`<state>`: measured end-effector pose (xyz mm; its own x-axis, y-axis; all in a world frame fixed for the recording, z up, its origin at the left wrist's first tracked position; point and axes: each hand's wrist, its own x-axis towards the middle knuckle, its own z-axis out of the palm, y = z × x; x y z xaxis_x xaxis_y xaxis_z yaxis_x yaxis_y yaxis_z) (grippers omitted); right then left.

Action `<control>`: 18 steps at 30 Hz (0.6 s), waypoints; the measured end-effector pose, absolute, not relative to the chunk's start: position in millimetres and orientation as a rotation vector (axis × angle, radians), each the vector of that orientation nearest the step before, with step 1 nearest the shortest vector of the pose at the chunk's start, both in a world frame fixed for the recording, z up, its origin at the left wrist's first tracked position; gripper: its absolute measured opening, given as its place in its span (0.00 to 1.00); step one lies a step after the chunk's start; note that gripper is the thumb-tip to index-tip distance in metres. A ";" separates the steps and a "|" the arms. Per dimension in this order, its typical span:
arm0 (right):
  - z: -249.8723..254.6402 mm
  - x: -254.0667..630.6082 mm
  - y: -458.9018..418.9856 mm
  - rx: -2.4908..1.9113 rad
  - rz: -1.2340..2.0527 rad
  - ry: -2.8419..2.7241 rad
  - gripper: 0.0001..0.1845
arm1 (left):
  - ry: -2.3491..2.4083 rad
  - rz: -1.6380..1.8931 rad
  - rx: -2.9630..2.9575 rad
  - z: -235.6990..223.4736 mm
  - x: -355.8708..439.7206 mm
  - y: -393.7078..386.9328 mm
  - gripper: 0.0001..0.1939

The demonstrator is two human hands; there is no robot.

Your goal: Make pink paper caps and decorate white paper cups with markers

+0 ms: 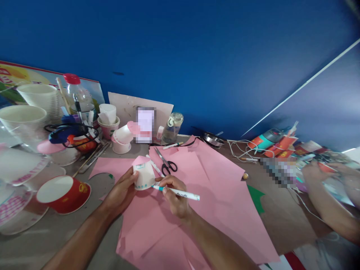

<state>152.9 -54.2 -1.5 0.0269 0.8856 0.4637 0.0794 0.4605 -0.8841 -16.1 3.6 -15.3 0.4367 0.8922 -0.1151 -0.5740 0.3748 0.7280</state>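
Cup [144, 176], one, white, pink-topped, gripped in our left hand [125, 187] above pink paper sheets [219, 210]; marker [182, 194], one, teal-tipped, pinched in our right hand [176, 197], its tip at the cup's rim; scissors [167, 163], one pair, open-bladed, lie beyond.

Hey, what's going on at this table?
Someone's left hand steadies a white paper cup with a pink top, while their right hand holds a teal-tipped marker at its rim, where teal marks show. Pink paper sheets lie beneath, with black-handled scissors just beyond. Off to the right, another person's hands are at work.
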 end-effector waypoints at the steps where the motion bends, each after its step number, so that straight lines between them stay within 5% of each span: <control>1: -0.9 152.4 -54.4 -0.915 0.775 -1.425 0.08 | 0.554 1.005 0.678 -15.1 -15.7 3.0 0.17; 18: 10.8 146.7 -58.2 -0.923 0.592 -1.560 0.05 | 0.601 0.992 0.785 -16.1 -14.5 1.4 0.19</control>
